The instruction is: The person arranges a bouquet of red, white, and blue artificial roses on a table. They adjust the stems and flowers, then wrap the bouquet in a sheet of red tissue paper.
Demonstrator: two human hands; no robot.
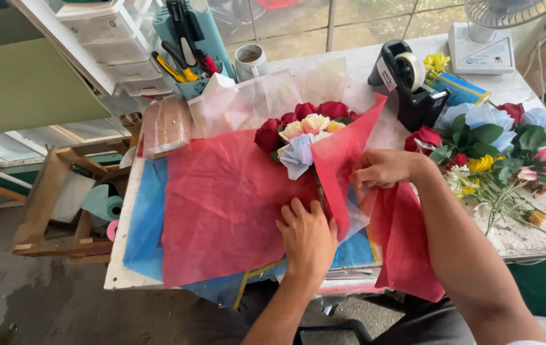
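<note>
A small bouquet [303, 131] of red, cream and pale blue artificial roses lies on a sheet of red wrapping paper [222, 204] spread over blue sheets on the table [120, 268]. My left hand [307, 233] presses flat on the red paper over the bouquet's stems. My right hand [383, 168] pinches the right flap of the red paper, folded up and over toward the flowers. A clear cellophane sheet [266, 96] lies behind the bouquet.
A heap of loose artificial flowers [496, 150] lies at the right. A black tape dispenser [407, 80], a white mug [250, 62], a holder of scissors and tools [183, 57] and a fan base [480, 48] stand at the back. Paper rolls [104, 204] sit at the left, below the table.
</note>
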